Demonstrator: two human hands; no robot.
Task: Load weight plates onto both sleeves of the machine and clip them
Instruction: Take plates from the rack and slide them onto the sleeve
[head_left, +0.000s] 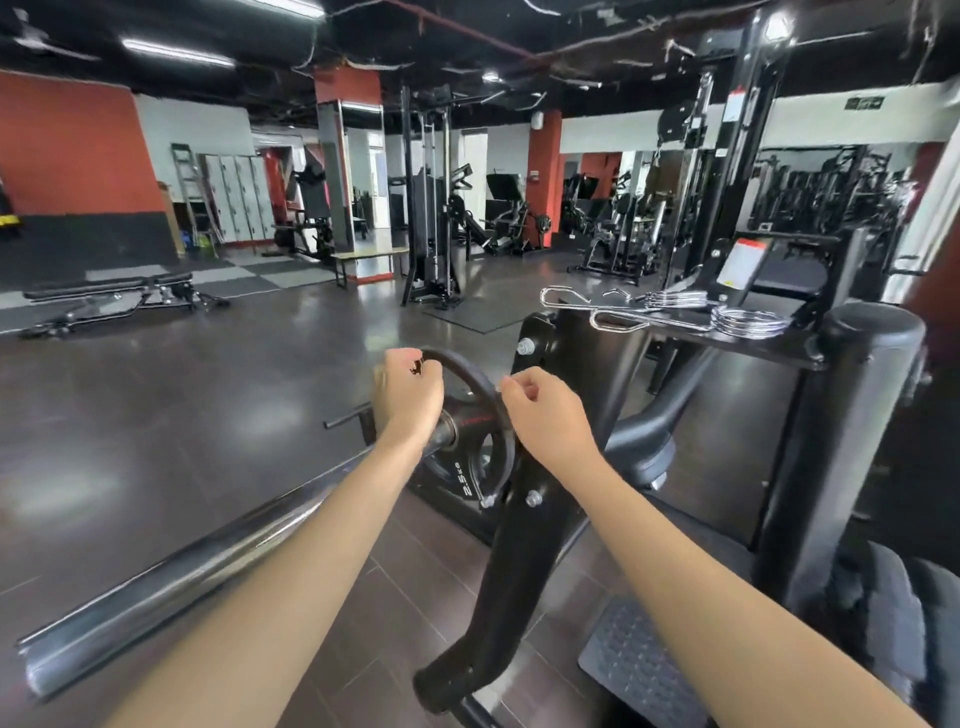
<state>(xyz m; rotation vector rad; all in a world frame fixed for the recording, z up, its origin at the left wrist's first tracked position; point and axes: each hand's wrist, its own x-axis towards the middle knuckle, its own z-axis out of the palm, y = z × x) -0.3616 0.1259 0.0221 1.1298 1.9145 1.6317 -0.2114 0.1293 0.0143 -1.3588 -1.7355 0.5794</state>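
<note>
Weight plate (470, 415), black and marked 2.5 kg, sits on the chrome sleeve (171, 566) of the machine, far along it and close against the black machine arm (498, 571). The sleeve runs from the near left corner toward the middle of the scene. Left hand (408, 395) has its fingers curled over the plate's upper left rim, and right hand (545, 413) has its fingers curled round the right rim, so both hold the plate. Two chrome spring clips (675, 312) lie on the machine's black flat ledge (779, 349), farther back and to the right, well apart from the hands. A flat exercise bench (111, 293) stands on the dark gym floor (156, 415) at far left.
</note>
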